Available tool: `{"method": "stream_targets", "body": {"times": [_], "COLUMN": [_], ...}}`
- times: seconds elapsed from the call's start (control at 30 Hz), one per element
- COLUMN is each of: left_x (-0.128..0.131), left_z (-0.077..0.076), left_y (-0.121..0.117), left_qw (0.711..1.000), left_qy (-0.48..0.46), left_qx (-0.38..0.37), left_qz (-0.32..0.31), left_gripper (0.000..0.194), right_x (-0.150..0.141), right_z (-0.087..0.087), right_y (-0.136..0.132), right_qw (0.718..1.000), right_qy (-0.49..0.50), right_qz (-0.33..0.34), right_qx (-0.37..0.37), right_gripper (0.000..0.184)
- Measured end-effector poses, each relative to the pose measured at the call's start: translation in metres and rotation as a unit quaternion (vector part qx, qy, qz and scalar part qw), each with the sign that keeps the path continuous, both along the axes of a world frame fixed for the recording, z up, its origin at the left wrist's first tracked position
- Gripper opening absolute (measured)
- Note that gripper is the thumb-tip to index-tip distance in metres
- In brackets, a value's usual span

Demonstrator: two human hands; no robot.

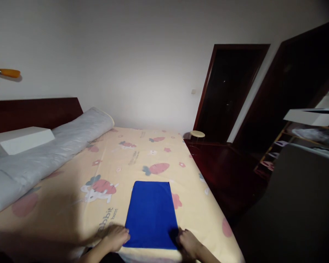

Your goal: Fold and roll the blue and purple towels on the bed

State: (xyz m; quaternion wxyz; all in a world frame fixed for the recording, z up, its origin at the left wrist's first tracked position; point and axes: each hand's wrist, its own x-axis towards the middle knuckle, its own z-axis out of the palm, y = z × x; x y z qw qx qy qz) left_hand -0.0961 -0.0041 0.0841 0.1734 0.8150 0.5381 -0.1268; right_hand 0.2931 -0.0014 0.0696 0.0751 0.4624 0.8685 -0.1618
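Note:
A folded blue cloth (151, 213) lies flat near the front edge of a bed with a cream sheet (131, 160) printed with carrots and rabbits. My left hand (115, 237) rests on the sheet at the cloth's near left corner, its fingertips touching the edge. At the near right corner my right hand (188, 243) does the same. The fingers of both hands are curled at the cloth's corners, partly blurred.
A long grey bolster (52, 146) lies along the left of the bed, by a dark headboard (33, 111). A white box (19, 139) sits at far left. Dark floor, a small round stool (197, 134), a dark doorway (230, 91) and shelves (304, 146) stand to the right.

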Motion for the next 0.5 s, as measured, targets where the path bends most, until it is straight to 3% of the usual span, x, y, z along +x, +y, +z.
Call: {"method": "stream_targets", "body": {"times": [0.07,0.1,0.2,0.27,0.4,0.5], "left_x": [0.003,0.008,0.038,0.067,0.12,0.129], "left_z": [0.0,0.001,0.002,-0.003,-0.038,-0.076], "left_y": [0.002,0.003,0.011,0.016,0.018,0.007], "left_qw": [0.997,0.995,0.989,0.984,0.973,0.959], "left_qy": [-0.001,-0.012,-0.062,-0.075,-0.072,-0.064], "left_qx": [0.014,0.029,0.103,0.151,0.219,0.272], "left_qz": [-0.075,-0.098,-0.085,-0.049,0.028,0.052], "left_gripper": [0.006,0.01,0.021,0.036,0.057,0.057], "right_x": [-0.004,-0.008,-0.036,-0.067,-0.128,-0.142], "right_z": [0.004,0.006,0.014,0.014,-0.013,-0.047], "right_y": [0.003,0.005,0.014,0.018,0.015,0.003], "right_qw": [1.0,1.0,0.999,0.995,0.984,0.975], "right_qy": [-0.012,-0.015,0.003,0.028,0.062,0.109], "right_qz": [0.0,-0.003,-0.028,-0.057,-0.127,-0.154], "right_qx": [0.002,0.007,0.042,0.074,0.105,0.12], "right_gripper": [0.009,0.009,0.019,0.035,0.059,0.058]}}
